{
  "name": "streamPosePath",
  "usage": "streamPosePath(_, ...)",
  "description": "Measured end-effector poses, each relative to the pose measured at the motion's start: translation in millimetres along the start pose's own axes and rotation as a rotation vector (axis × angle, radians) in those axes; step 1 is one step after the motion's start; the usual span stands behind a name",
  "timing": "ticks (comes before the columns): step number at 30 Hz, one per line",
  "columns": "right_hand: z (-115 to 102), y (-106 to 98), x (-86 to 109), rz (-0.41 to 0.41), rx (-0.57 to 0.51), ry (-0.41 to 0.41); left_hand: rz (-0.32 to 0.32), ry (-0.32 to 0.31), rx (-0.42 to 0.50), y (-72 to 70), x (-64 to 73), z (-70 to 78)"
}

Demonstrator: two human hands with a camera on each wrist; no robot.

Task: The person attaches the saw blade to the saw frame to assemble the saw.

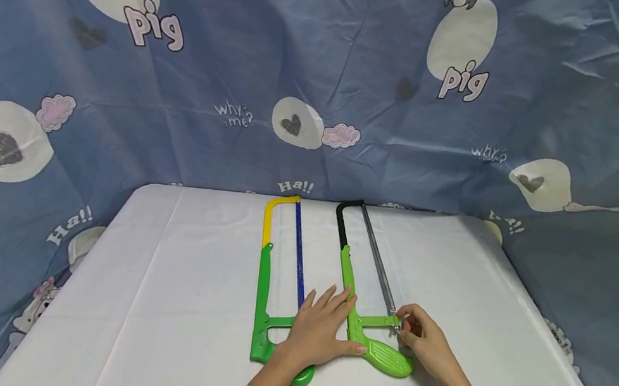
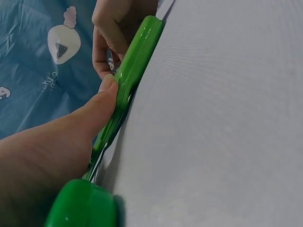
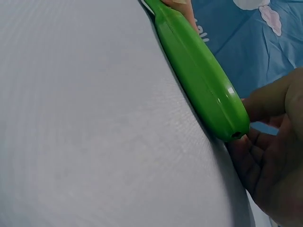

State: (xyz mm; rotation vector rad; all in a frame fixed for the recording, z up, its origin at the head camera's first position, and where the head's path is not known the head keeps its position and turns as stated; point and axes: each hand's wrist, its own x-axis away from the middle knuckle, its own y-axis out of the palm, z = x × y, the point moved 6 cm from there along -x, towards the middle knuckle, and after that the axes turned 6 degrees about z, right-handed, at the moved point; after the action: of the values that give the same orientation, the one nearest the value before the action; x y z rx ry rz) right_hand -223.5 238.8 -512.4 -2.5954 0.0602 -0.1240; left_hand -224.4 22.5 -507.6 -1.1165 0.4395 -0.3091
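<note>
Two hacksaws lie side by side on the white table. The right one has a light green frame, a black front bow and a grey blade. My left hand rests across its frame with fingers spread, thumb against the green handle. At the blade's near end, my right hand pinches the small metal wing nut between thumb and forefinger. The other hacksaw, green and yellow with a blue blade, lies partly under my left hand and wrist. In the right wrist view the handle hides the fingertips.
The white tabletop extends to both sides of the saws. Behind it hangs a blue printed cloth, which also runs down along the sides.
</note>
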Motion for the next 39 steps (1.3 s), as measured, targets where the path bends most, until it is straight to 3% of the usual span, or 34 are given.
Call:
streamPosePath(10, 0.5, -0.3, -0.1, -0.008, 0.054, -0.015, 0.010, 0.002, -0.006, -0.6, 1.0, -0.1)
streamPosePath(17, -1.8, 2.0, -1.5, 0.025, 0.162, -0.055, 0.011, 0.007, -0.012, -1.1, 0.8, 0.3)
streamPosePath(30, -2.6, 2.2, -2.5, 0.061, 0.205, -0.044, 0.004, 0.000, -0.011, 2.2, 1.1, -0.5)
streamPosePath(39, -3.4, 0.2, -1.6, 0.061, 0.173, -0.036, -0.003, -0.007, 0.003, 1.5, 0.7, 0.0)
